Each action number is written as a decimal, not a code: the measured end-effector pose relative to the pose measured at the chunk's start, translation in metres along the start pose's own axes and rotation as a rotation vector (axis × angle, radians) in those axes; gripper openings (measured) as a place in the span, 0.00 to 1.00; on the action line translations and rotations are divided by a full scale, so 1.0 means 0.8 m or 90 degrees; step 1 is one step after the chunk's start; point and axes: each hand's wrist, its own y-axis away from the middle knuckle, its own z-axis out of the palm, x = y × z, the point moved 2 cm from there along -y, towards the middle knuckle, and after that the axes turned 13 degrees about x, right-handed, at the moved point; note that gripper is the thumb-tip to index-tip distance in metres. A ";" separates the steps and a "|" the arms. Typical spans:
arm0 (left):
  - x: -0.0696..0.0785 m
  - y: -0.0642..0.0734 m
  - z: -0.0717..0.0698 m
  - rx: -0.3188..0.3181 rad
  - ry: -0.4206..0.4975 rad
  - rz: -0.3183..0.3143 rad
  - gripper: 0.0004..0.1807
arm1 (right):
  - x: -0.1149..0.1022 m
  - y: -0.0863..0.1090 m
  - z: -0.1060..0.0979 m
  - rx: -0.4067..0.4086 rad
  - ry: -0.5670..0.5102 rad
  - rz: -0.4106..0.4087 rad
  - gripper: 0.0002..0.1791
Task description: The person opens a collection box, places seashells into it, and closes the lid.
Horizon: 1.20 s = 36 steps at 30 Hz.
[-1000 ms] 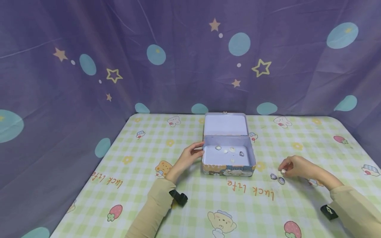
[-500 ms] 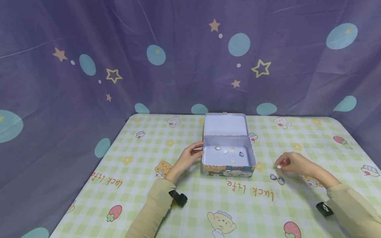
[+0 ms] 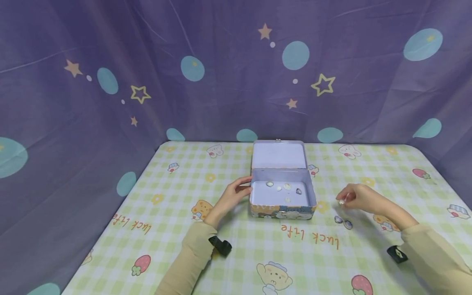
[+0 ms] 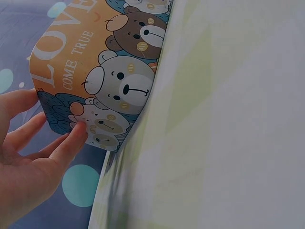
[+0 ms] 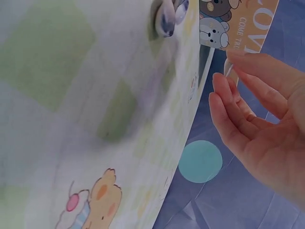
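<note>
Since the earlier frames, the right hand and its white shell have shifted leftward and slightly farther from the wearer, nearer the tin box; the left hand has kept its place. White shell: pinched between thumb and fingertips, raised above the cloth to the right of the tin box, with its thin edge visible in the right wrist view. Just below it in the head view, two purplish shells lie side by side on the cloth, one at left and one at right. Tin box: upright, its lid swung back to show a plain pale inside. On its floor lie scattered small pieces, among them a dark-rimmed shell toward the left and a dark shell toward the right, with paler pieces between. Left hand: fingers outstretched, their tips touching the left side of the tin box. Wrist views show printed bears and the words "COME TRUE" on its outer wall. Surroundings: a green-and-white checked cloth with cartoon motifs; beige sleeves; a purple curtain patterned with stars and blue ovals behind.
</note>
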 end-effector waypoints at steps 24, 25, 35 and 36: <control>-0.001 -0.001 0.000 0.001 0.008 -0.003 0.24 | -0.023 -0.020 -0.006 0.041 0.000 -0.036 0.10; -0.002 -0.001 0.000 0.002 0.009 -0.004 0.24 | -0.024 -0.021 -0.006 0.041 0.002 -0.038 0.10; -0.003 -0.001 0.000 0.009 0.009 -0.006 0.24 | -0.031 -0.029 -0.004 0.058 0.005 -0.042 0.10; -0.003 -0.001 0.000 0.008 0.010 -0.007 0.24 | -0.032 -0.030 -0.004 0.060 0.003 -0.042 0.10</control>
